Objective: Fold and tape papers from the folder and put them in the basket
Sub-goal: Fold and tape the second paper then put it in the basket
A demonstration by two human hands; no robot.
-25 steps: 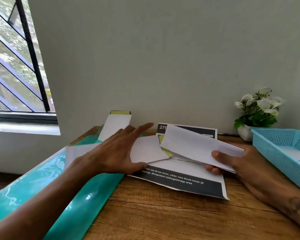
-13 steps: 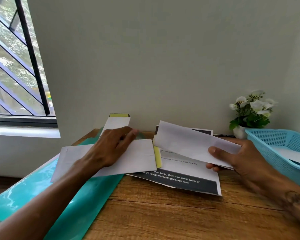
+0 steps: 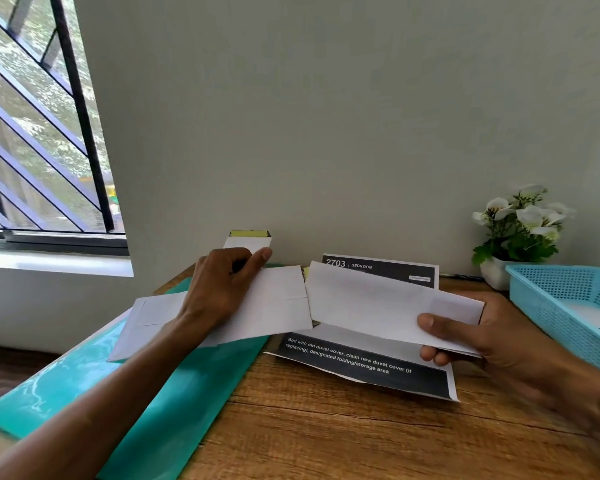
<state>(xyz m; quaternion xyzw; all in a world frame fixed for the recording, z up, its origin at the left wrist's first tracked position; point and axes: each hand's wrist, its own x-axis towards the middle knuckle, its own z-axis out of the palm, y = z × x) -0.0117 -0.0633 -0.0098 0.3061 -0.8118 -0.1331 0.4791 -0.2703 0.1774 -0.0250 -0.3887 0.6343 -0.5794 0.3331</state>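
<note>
Head view, looking forward and down across the brown wooden table (image 3: 326,427).

Right hand (image 3: 492,334): gripping the folded white paper strip (image 3: 378,303), thumb on top near its right end, fingers curled underneath. Holding it raised off the table and tilted, left end higher, likely to keep the fold from springing open until tape goes on. No tape visible on it; cannot tell whether already sealed.

Left hand (image 3: 222,285): pressing down on a second folded white paper sheet (image 3: 278,303), fingers curled at its far edge, forefinger stretched out along it. Whether pinching that edge or only pinning it, cannot tell. Sheet lying half on the glossy teal plastic folder (image 3: 84,382), its right end just beside the raised strip.

Under both: a flat printed sheet with dark bands and white lettering (image 3: 368,368), lying on the table, probably waiting its turn for folding.

Behind the left hand: a small white box with a yellow-green top (image 3: 248,239) leaning at the grey wall; possibly the tape supply, unclear.

Right edge: light blue perforated plastic basket (image 3: 548,303), something white already lying inside, within easy reach of the right hand. White-flowered plant in a white pot (image 3: 516,230) just behind the basket.

Judgement: folding mostly done on two pieces, taping and dropping into the basket still ahead.
</note>
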